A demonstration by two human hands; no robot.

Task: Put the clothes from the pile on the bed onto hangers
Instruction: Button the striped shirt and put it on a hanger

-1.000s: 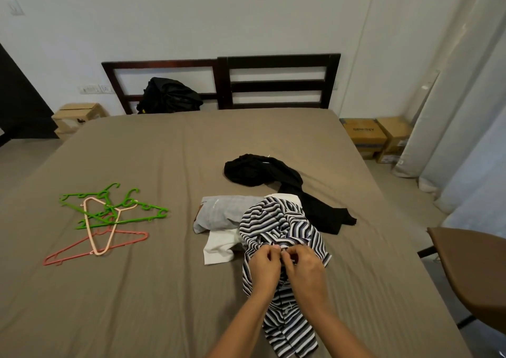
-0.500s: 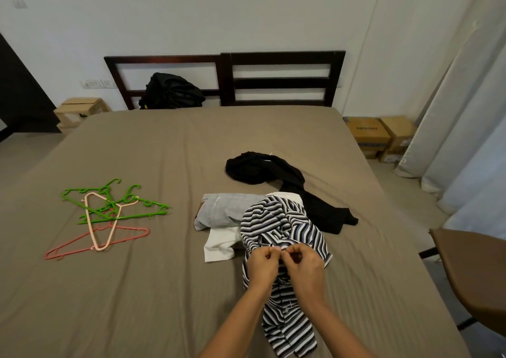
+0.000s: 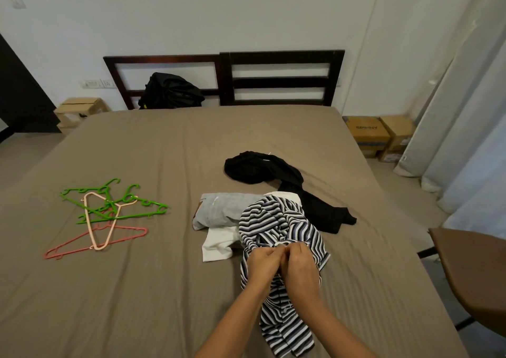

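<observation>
Hangers (image 3: 109, 215): a tangled heap of green, peach and red ones is seen well to the left of the grip, apart from all the clothes. None is held.
Grey garment (image 3: 221, 212): folded, up and to the left of the grip, touched by the striped shirt.
White garment (image 3: 219, 244): just left of the grip, partly tucked under the grey piece.
Left hand (image 3: 264, 261): fingers are curled and fabric is pinched at the shirt's front.
Striped shirt (image 3: 284, 220): bunched just beyond the grip. Its long axis is laid from there back under the wrists toward the person.
Right hand (image 3: 301, 267): its fingertips are met with the left's and the same spot is pinched. Button or fold cannot be told.
Black garment (image 3: 273, 171): sprawled beyond the grip, up and slightly right.
Judged next: a hanger is wanted. The left hand is nearer, and a long leftward reach over the bed (image 3: 164, 289) is called for.
</observation>
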